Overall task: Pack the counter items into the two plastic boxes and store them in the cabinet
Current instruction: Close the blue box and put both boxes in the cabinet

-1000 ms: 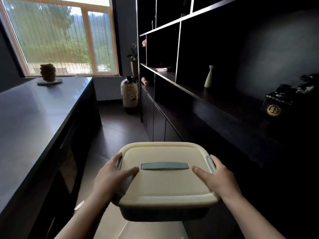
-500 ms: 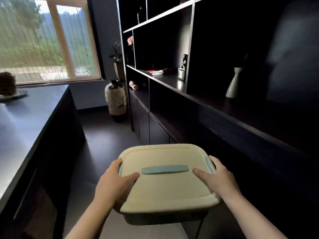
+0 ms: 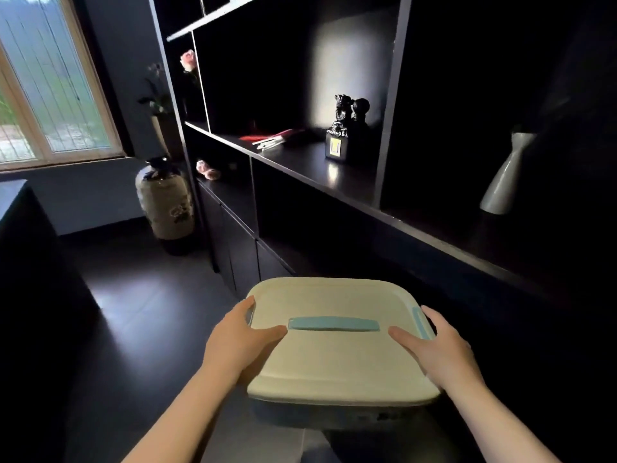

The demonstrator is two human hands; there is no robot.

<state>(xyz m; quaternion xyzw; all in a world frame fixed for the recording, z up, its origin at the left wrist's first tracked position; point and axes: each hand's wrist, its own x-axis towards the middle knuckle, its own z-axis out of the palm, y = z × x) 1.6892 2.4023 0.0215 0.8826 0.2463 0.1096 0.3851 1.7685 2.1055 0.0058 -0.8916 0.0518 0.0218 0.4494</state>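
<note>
Dark shelves [image 3: 334, 182] fill the wall ahead. Both hands hold a closed plastic box [image 3: 337, 355] in the air, left hand [image 3: 238, 342] and right hand [image 3: 440, 352] gripping its sides, thumbs on the lid

A: We see the box [image 3: 337, 349] as smooth matt cream plastic, its lid handle [image 3: 334, 324] pale blue plastic.

B: We read the cabinet [image 3: 300, 182] as dark board with a semi-gloss shelf top. The white vase [image 3: 504, 177] looks like glazed ceramic, and so does the floor jar [image 3: 167, 202]. The floor [image 3: 140, 312] has a satin sheen.
</note>
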